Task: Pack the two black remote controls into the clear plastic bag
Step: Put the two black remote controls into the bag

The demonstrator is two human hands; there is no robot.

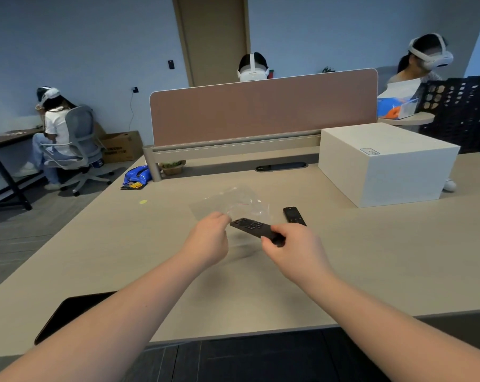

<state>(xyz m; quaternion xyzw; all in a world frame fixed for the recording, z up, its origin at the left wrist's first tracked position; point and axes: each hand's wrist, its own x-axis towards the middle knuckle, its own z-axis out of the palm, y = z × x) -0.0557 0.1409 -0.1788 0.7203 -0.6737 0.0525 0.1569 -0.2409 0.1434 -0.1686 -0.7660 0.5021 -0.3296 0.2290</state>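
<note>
My right hand (294, 246) grips the near end of a black remote control (248, 225), held just above the beige desk (150, 260) with its far end pointing left at the bag's mouth. My left hand (210, 239) pinches the near edge of the clear plastic bag (233, 204), which lies crumpled on the desk behind both hands. The remote's tip is at the bag's opening; whether it is inside I cannot tell. The second black remote control (294, 215) lies flat on the desk just right of the bag, partly hidden by my right hand.
A large white box (385, 164) stands at the right. A brown divider panel (261, 108) runs along the desk's far edge, with a blue snack packet (137, 176) at its left end. A dark flat object (68, 312) lies at the near left edge. Three people with headsets sit beyond.
</note>
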